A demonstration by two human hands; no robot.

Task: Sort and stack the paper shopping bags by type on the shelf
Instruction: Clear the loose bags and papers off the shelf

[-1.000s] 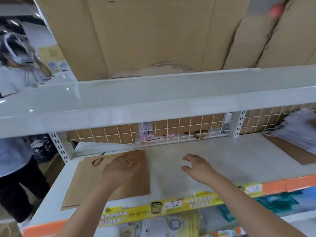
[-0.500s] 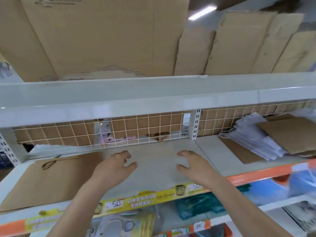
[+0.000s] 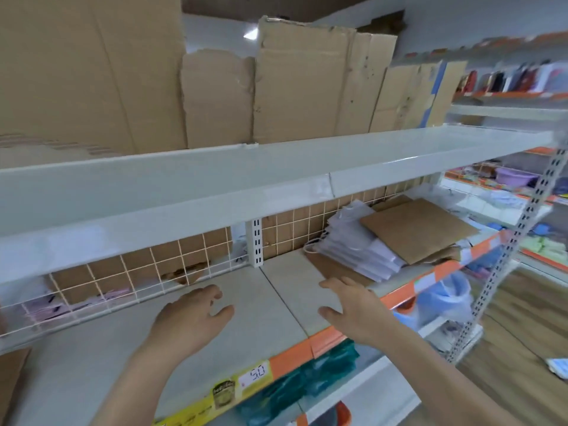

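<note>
both hands, left hand [image 3: 190,318] and right hand [image 3: 353,309], hover empty with fingers loosely spread over the smooth pale shelf [image 3: 252,305]; flat brown kraft bags [image 3: 415,229] top rumpled white bags [image 3: 359,250] at its right end.

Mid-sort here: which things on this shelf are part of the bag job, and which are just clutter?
Job: stack of white paper bags; flat brown paper bags lying on it; brown paper bag at the left edge; white shelf board.
Clutter: upright cardboard sheets; teal plastic packets below.
</note>
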